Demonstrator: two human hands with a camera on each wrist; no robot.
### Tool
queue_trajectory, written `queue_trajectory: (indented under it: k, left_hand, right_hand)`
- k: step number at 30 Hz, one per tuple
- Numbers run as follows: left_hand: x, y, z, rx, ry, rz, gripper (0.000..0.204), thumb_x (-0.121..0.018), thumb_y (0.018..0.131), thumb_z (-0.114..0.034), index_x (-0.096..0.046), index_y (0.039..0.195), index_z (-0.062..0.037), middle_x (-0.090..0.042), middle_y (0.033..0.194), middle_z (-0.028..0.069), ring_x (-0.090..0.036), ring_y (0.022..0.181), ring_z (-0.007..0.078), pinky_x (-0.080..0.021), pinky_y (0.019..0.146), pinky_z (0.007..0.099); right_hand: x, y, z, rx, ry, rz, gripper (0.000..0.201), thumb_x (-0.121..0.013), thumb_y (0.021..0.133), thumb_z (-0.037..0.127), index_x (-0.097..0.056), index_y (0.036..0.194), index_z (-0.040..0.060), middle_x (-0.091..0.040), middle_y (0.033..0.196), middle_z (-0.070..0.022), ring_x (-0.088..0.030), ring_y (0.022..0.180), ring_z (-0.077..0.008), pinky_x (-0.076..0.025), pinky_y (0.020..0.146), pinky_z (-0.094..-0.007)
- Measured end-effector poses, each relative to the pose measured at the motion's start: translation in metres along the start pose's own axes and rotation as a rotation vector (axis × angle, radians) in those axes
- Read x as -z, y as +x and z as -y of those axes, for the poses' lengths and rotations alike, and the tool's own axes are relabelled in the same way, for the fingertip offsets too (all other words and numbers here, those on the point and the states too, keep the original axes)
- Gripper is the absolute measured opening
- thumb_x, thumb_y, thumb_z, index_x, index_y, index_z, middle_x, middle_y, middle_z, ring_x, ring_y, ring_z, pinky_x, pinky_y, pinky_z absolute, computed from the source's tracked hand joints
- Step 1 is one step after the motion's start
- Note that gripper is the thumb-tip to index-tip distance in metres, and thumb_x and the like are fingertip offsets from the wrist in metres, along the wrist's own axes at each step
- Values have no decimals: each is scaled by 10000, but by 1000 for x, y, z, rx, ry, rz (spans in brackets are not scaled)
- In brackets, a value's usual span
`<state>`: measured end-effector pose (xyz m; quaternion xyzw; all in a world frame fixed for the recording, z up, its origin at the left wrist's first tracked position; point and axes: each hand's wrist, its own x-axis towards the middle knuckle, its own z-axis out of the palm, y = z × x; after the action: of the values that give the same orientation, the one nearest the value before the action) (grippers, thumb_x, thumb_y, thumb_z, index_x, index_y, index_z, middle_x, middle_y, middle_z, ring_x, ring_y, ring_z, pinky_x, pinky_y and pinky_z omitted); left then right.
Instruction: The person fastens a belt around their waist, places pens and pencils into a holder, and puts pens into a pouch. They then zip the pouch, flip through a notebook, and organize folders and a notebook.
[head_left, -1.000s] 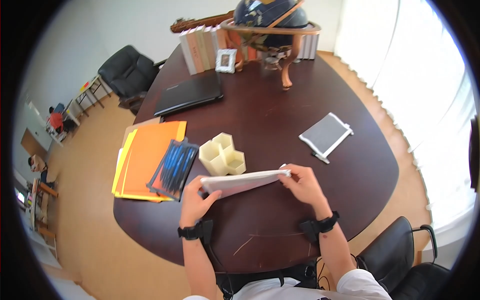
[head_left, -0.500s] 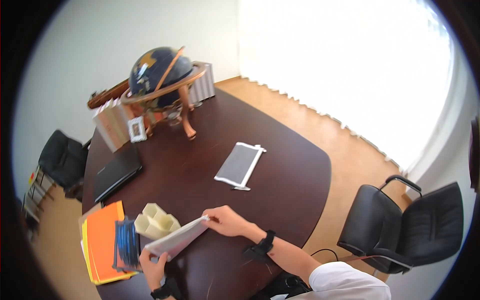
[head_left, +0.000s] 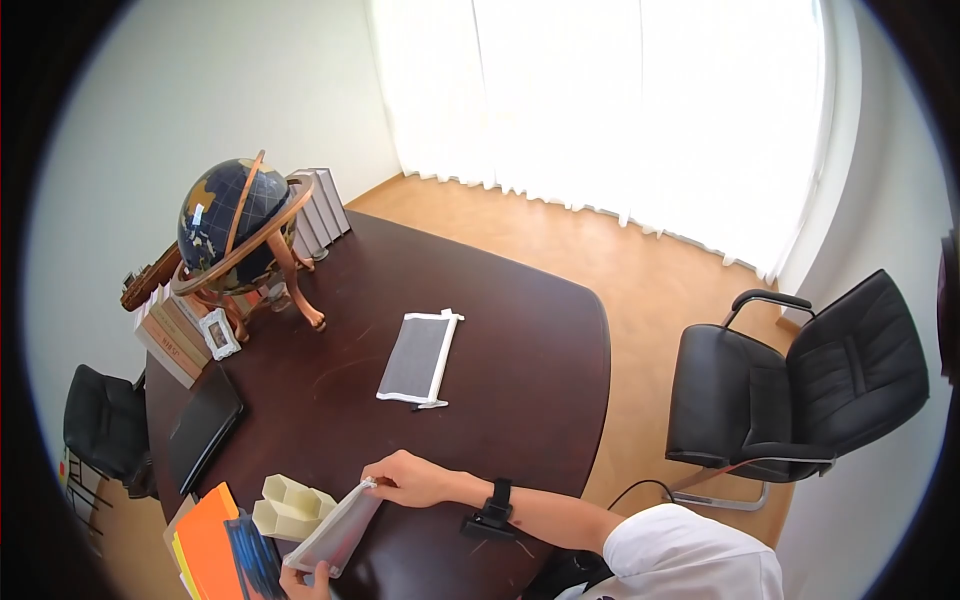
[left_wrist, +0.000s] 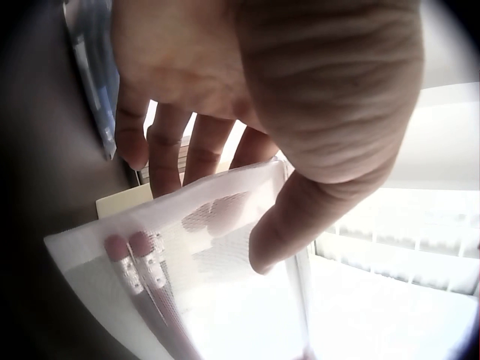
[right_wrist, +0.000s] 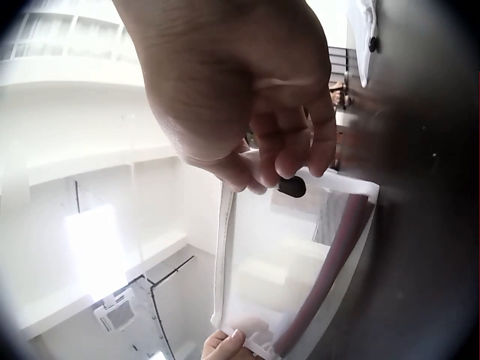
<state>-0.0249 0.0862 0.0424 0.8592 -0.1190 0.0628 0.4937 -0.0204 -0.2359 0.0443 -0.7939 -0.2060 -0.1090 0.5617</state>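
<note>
A white-edged, see-through mesh pouch (head_left: 337, 528) is held up over the near left of the desk. My left hand (head_left: 306, 582) grips its near end, thumb on one face and fingers behind. At the far end my right hand (head_left: 412, 480) pinches the top corner, where a small black tab (right_wrist: 292, 187) shows under the fingertips. Two pencils (left_wrist: 154, 274) with pink erasers lie inside the pouch, seen through the mesh. Just behind it stands a cream pen holder (head_left: 288, 510) made of hexagonal cells. A second pouch, grey mesh (head_left: 413, 358) with white edging, lies flat farther out.
Orange and yellow folders (head_left: 212, 545) and a dark tray with blue items (head_left: 252, 560) lie left of the pen holder. Beyond are a black laptop (head_left: 205, 425), a photo frame (head_left: 219, 334), books (head_left: 170, 335) and a globe (head_left: 240, 215). A black chair (head_left: 740, 400) stands right.
The head view has swung to the right, so the desk things shift left in it. Both hands keep hold of the pouch throughout, and the second pouch stays lying on the desk.
</note>
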Motion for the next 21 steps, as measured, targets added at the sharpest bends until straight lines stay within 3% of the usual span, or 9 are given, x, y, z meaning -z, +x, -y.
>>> queue_trajectory:
  k: [2, 5, 15, 18, 21]
  left_hand:
    - [2, 9, 65, -51, -154, 20, 391, -724, 802, -24, -595, 1166, 37, -633, 1076, 96, -611, 966, 188, -476, 888, 326]
    - [3, -1, -8, 0, 103, 9, 331, -754, 860, -154, -646, 1078, 70, -687, 907, 106, -615, 816, 193, -496, 758, 341]
    - [0, -1, 0, 15, 34, -8, 283, -734, 876, -142, -648, 1054, 61, -694, 913, 117, -636, 818, 205, -507, 761, 340]
    - [0, -2, -8, 14, 80, -12, 271, -732, 878, -146, -649, 1034, 60, -693, 903, 123, -638, 813, 214, -509, 758, 349]
    - [0, -1, -5, -16, 70, -13, 259, -733, 878, -148, -649, 1011, 57, -688, 892, 122, -634, 806, 214, -507, 747, 355]
  right_hand:
    - [-2, 1, -3, 18, 5, -24, 156, -626, 944, 142, -653, 998, -2, -572, 665, -114, -529, 591, -214, -443, 598, -352]
    - [-3, 1, -4, 42, 31, -53, 167, -631, 945, 155, -654, 996, -3, -548, 644, -107, -510, 575, -212, -437, 593, -351]
    - [-1, -1, 7, -9, 74, -69, 199, -660, 927, 172, -668, 1044, 11, -534, 643, -84, -521, 591, -198, -436, 591, -344]
    - [2, 0, 13, 16, 35, -167, 230, -682, 906, 167, -675, 1091, 30, -541, 693, -74, -543, 616, -199, -446, 596, -345]
    - [1, 0, 5, 51, -30, -158, 240, -679, 880, 158, -662, 1071, 14, -588, 789, -111, -579, 663, -232, -484, 639, -362]
